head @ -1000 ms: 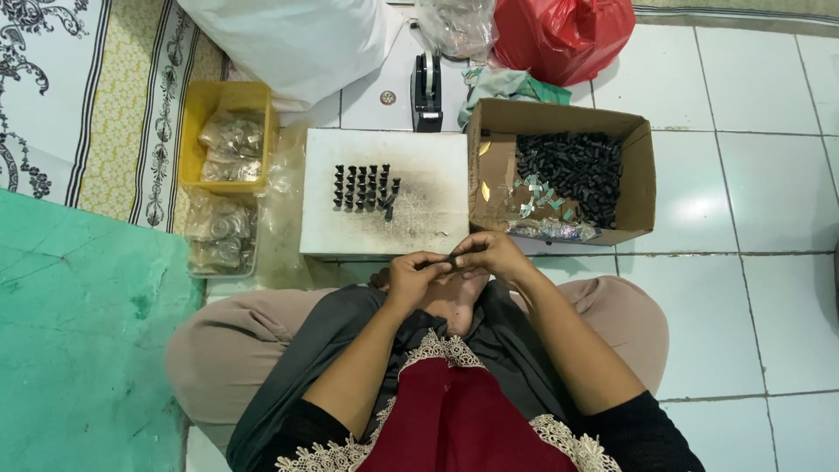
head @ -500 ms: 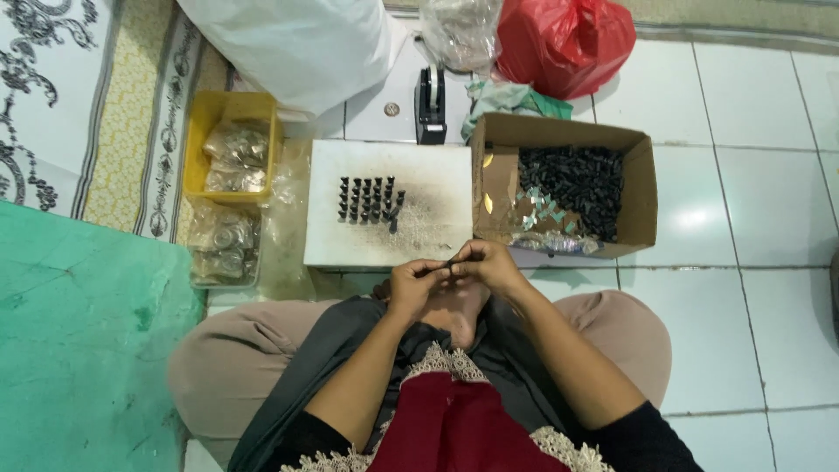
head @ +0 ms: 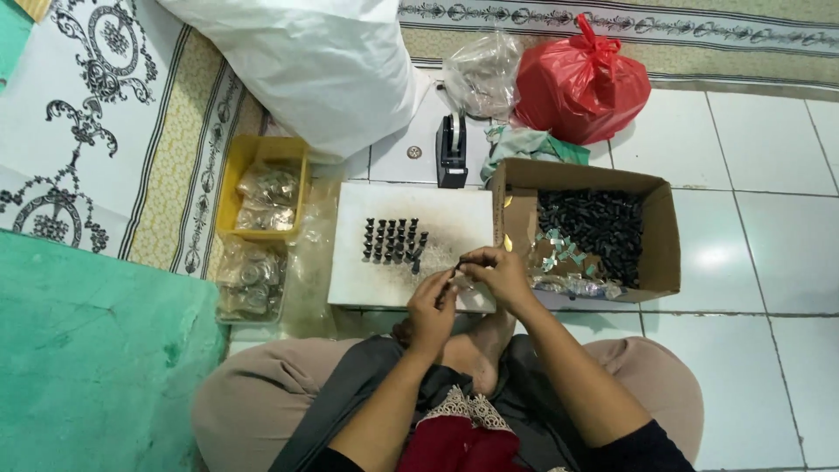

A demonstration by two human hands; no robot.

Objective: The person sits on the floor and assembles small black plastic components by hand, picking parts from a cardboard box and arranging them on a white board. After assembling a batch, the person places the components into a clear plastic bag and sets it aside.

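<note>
I sit cross-legged on the floor. My left hand [head: 432,301] and my right hand [head: 491,273] meet over the near edge of a white board [head: 350,262], pinching one small dark part [head: 453,272] between their fingertips. Several small black pieces [head: 393,240] stand upright in rows on the board, just left of my hands. To the right, an open cardboard box [head: 664,236] holds a heap of black pieces [head: 594,229] and some small pale bits [head: 559,253].
A yellow tray [head: 229,188] with clear packets stands at the left, more clear packets [head: 252,278] below it. A black tape dispenser [head: 452,153], a clear bag [head: 481,74], a red bag [head: 581,83] and a large white sack [head: 306,61] lie beyond the board. A green mat [head: 79,367] covers the left floor.
My hands have moved forward from my lap to the board's near edge, still together on the small part. The view has tilted, so everything sits lower in the frame.
</note>
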